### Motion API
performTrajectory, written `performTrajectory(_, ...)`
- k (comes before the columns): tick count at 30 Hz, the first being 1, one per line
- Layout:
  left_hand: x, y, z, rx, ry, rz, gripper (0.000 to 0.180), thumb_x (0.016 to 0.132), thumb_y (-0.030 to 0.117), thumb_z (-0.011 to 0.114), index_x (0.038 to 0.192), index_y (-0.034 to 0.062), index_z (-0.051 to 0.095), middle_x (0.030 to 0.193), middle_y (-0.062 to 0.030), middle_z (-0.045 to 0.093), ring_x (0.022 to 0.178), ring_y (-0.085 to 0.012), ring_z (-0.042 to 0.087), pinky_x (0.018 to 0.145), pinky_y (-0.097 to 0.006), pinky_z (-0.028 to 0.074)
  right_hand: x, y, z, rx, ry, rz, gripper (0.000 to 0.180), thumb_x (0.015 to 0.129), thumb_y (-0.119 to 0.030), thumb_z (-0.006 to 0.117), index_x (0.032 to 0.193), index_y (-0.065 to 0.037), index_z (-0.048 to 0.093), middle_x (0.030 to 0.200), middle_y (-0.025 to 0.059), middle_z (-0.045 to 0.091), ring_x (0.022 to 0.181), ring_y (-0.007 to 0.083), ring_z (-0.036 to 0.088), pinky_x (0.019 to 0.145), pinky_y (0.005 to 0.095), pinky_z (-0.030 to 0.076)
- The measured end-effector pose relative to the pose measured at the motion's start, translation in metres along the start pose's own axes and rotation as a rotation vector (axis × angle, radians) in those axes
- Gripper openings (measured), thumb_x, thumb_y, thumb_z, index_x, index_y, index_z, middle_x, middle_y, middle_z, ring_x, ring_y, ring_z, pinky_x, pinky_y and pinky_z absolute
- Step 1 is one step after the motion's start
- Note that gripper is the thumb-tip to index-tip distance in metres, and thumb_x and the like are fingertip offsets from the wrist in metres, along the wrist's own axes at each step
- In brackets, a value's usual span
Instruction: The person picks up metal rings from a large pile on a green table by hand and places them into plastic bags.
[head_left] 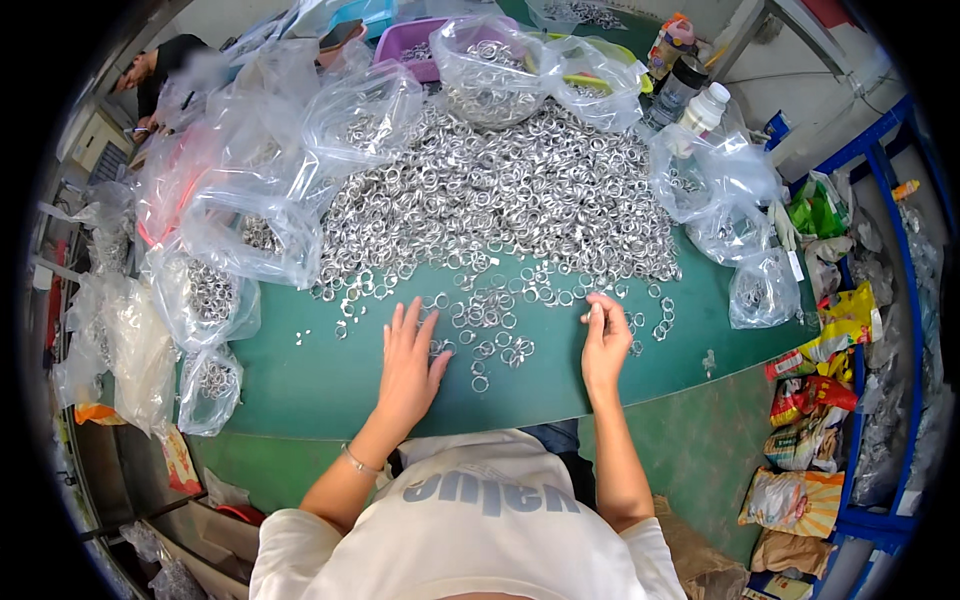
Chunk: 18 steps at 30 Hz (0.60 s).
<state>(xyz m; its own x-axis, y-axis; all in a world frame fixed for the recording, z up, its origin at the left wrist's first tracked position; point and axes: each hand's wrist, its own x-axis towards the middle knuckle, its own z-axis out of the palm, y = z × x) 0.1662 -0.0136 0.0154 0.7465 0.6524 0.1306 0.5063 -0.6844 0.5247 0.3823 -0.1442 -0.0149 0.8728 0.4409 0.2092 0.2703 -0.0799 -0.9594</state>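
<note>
A large heap of small silver metal rings (500,190) covers the far half of the green table (300,390). Loose rings (485,310) lie scattered in front of it, between my hands. My left hand (405,360) rests palm down at the left of these rings, its fingers stretched out and a few rings by its fingertips and thumb. To their right, my right hand (605,345) has its fingers curled and thumb pressed to them. Whatever may be between those fingertips is too small to make out. More rings lie just beside that hand.
Clear plastic bags of rings (210,295) crowd the left side, and more bags (765,290) stand at the right. A purple basin (405,42) and a white bottle (705,108) are at the back. Colourful packages (795,500) line a blue rack (860,400). Another person (165,75) sits far left.
</note>
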Motion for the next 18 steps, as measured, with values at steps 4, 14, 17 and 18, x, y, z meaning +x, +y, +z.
performTrajectory(4,0.049,0.028,0.027,0.12,-0.007,0.126,0.054,0.081,0.021,0.062,0.127,0.0033,0.041,0.138,-0.0175,0.03,0.128,-0.041,0.026,0.103,-0.054,0.023,0.022,0.01,0.013,-0.259,-0.181,-0.251,0.013,0.088,-0.007,0.05,0.089,0.0,0.061,0.087,0.0087,0.061,0.063,0.0129,0.055,0.076,0.0287,0.047)
performTrajectory(14,0.036,0.041,0.019,-0.056,-0.091,0.11,0.042,0.084,0.011,0.057,0.124,0.0025,0.045,0.135,-0.0175,0.035,0.127,-0.0407,0.029,0.104,-0.048,0.027,0.02,-0.022,0.015,0.166,-0.45,0.067,0.009,0.085,-0.004,0.054,0.088,0.001,0.06,0.089,0.0126,0.062,0.065,0.0187,0.061,0.091,0.0373,0.042)
performTrajectory(17,0.071,0.054,0.031,0.056,-0.028,0.134,0.04,0.085,0.009,0.053,0.123,0.0013,0.045,0.136,-0.0188,0.035,0.127,-0.0397,0.03,0.103,-0.048,0.028,0.03,-0.003,0.035,0.093,-0.437,-0.198,0.006,0.083,-0.003,0.056,0.086,0.001,0.059,0.08,0.0149,0.06,0.06,0.0255,0.057,0.083,0.0384,0.044)
performTrajectory(18,0.077,0.047,0.041,0.104,-0.039,0.144,0.04,0.085,0.009,0.052,0.124,0.001,0.045,0.136,-0.019,0.035,0.127,-0.0392,0.029,0.103,-0.048,0.028,0.028,0.003,0.042,0.068,-0.475,-0.325,0.004,0.082,-0.002,0.056,0.085,0.001,0.058,0.076,0.016,0.059,0.058,0.029,0.056,0.077,0.0386,0.046)
